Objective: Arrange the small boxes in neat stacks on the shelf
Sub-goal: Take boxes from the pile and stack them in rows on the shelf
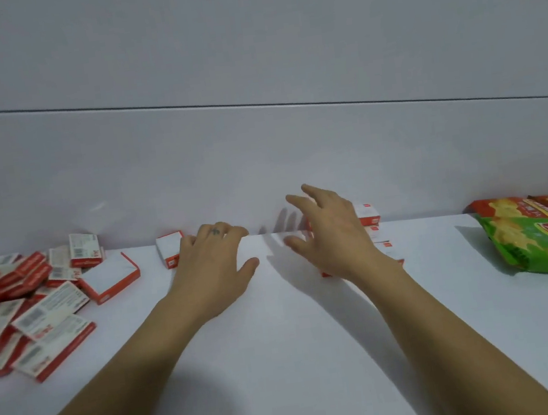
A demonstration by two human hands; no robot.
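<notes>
A jumbled pile of several small red-and-white boxes (26, 306) lies at the left of the white shelf (282, 344). One box (110, 277) lies loose beside the pile. My left hand (216, 266) reaches toward the back of the shelf, and its fingers touch a single red-and-white box (169, 249) near the wall. My right hand (329, 231) hovers with spread fingers and holds nothing. Behind it stands a neat stack of boxes (369, 218), mostly hidden by the hand.
Green and red snack bags (538, 237) lie at the right end of the shelf. A pale wall panel (260, 160) closes the back. Bare shelf surface spreads between my forearms and toward the front.
</notes>
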